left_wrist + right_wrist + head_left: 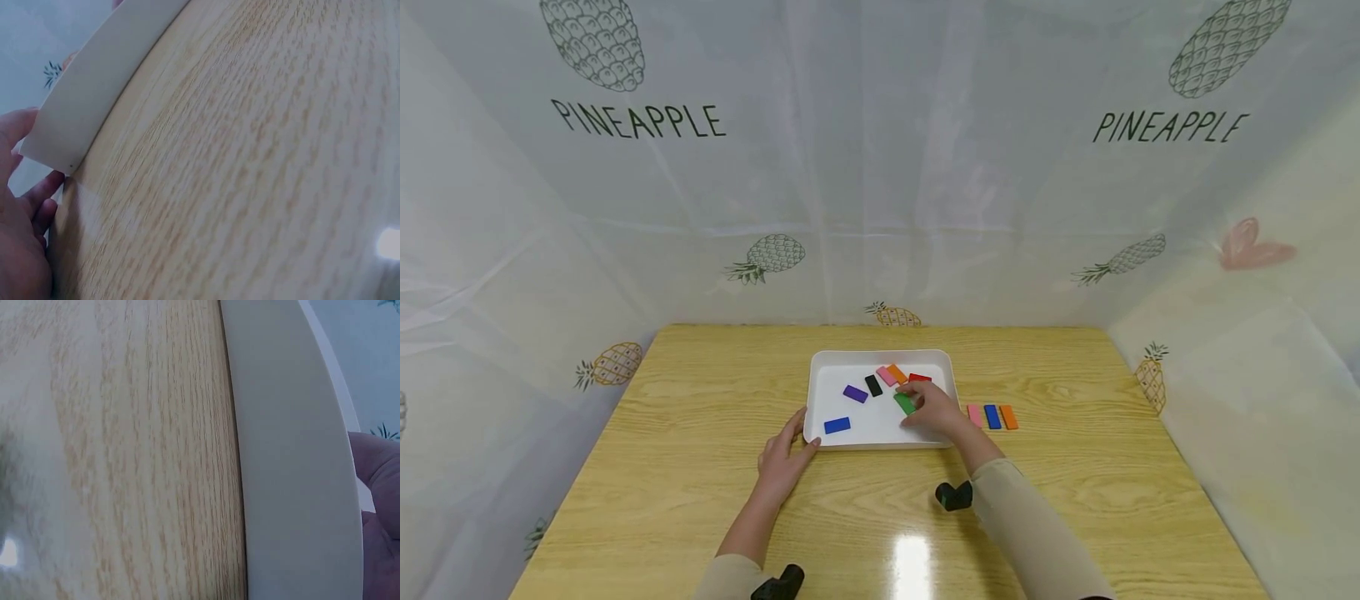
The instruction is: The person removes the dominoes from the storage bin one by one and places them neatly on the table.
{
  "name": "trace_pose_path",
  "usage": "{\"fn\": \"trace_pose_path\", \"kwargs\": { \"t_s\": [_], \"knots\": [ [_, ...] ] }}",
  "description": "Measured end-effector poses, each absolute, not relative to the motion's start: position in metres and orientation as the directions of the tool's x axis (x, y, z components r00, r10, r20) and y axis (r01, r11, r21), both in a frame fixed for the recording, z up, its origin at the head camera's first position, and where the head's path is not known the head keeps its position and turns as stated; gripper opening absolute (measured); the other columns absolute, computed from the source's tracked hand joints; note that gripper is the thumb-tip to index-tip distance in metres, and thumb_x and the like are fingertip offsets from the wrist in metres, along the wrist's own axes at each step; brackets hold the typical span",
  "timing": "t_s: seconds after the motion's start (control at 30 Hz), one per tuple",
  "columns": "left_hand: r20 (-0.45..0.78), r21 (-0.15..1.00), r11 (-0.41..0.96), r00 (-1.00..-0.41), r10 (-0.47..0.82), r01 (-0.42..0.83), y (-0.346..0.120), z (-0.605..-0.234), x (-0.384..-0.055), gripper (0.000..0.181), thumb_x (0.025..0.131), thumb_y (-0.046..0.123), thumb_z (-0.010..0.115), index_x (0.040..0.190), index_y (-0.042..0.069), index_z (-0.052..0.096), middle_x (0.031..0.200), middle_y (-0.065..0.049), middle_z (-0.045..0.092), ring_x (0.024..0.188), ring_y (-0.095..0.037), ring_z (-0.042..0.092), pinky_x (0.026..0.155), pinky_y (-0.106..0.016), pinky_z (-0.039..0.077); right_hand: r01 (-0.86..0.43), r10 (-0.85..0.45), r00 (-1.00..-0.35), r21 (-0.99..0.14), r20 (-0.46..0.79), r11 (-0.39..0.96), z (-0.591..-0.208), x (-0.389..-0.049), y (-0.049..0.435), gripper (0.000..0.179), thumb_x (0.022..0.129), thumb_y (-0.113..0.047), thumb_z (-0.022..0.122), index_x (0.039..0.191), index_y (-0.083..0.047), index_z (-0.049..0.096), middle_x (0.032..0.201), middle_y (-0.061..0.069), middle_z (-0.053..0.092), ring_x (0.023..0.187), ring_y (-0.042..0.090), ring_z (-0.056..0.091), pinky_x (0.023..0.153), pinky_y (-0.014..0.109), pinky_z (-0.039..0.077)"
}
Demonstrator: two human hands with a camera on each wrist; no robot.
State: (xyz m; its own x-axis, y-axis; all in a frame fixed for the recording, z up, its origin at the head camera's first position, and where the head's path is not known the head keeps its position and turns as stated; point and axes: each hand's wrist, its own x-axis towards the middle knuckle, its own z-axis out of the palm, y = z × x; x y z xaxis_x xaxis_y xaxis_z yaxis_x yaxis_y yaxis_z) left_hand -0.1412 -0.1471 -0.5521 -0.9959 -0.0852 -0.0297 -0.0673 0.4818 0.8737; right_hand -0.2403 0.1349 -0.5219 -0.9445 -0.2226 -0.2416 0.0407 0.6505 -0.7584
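A white tray [880, 444] lies on the wooden table, with small coloured blocks in it. My left hand [782, 465] holds its near left corner, thumb on the front rim and fingers along the side; the left wrist view shows this hand [25, 206] at the corner of the tray wall [94, 94]. Over the tray's right part, my right hand [934, 410] reaches down with thumb and forefinger spread about a green block [905, 403]. In the right wrist view the tray wall [294, 450] hides the block and part of this hand [381, 481].
Inside the tray lie blue [837, 425], purple [855, 393], black [873, 385], pink [887, 376], orange [897, 373] and red [920, 377] blocks. Right of the tray, pink [974, 416], blue [992, 417] and orange [1009, 417] blocks stand in a row on the table [1075, 483].
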Motion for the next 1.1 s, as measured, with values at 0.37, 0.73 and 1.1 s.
{"fn": "trace_pose_path", "kwargs": {
  "t_s": [0.37, 0.73, 1.1],
  "knots": [
    [-0.034, 0.868, 0.492, -0.996, -0.083, -0.071, -0.146, -0.552, -0.142, 0.064, 0.092, 0.029, 0.068, 0.149, 0.017, 0.041, 0.138, -0.013, 0.055, 0.128, -0.038, 0.038, 0.102, -0.059, 0.013, 0.027, -0.252, -0.934, -0.754, -0.253, 0.656, -0.522, -0.243, 0.138, 0.053, 0.072, -0.002, 0.085, 0.121, -0.012, 0.067, 0.096, 0.003, 0.056, 0.088, 0.022, 0.05, 0.078, 0.033, 0.044],
    [-0.037, 0.869, 0.491, -0.996, -0.076, -0.07, -0.146, -0.55, -0.143, 0.065, 0.092, 0.028, 0.067, 0.15, 0.018, 0.039, 0.14, -0.011, 0.054, 0.129, -0.037, 0.036, 0.103, -0.058, 0.011, 0.011, -0.269, -0.933, -0.764, -0.241, 0.646, -0.524, -0.245, 0.14, 0.038, 0.075, -0.002, 0.083, 0.11, -0.012, 0.071, 0.092, 0.003, 0.056, 0.088, 0.021, 0.049, 0.079, 0.032, 0.044],
    [-0.027, 0.865, 0.499, -0.997, -0.07, -0.058, -0.146, -0.552, -0.141, 0.065, 0.092, 0.029, 0.067, 0.15, 0.017, 0.039, 0.139, -0.012, 0.054, 0.129, -0.037, 0.037, 0.103, -0.058, 0.012, -0.004, -0.325, -0.904, -0.755, -0.277, 0.655, -0.52, -0.245, 0.146, 0.048, 0.074, 0.006, 0.081, 0.117, -0.011, 0.07, 0.095, 0.004, 0.056, 0.087, 0.021, 0.05, 0.08, 0.032, 0.045]
  ]
}}
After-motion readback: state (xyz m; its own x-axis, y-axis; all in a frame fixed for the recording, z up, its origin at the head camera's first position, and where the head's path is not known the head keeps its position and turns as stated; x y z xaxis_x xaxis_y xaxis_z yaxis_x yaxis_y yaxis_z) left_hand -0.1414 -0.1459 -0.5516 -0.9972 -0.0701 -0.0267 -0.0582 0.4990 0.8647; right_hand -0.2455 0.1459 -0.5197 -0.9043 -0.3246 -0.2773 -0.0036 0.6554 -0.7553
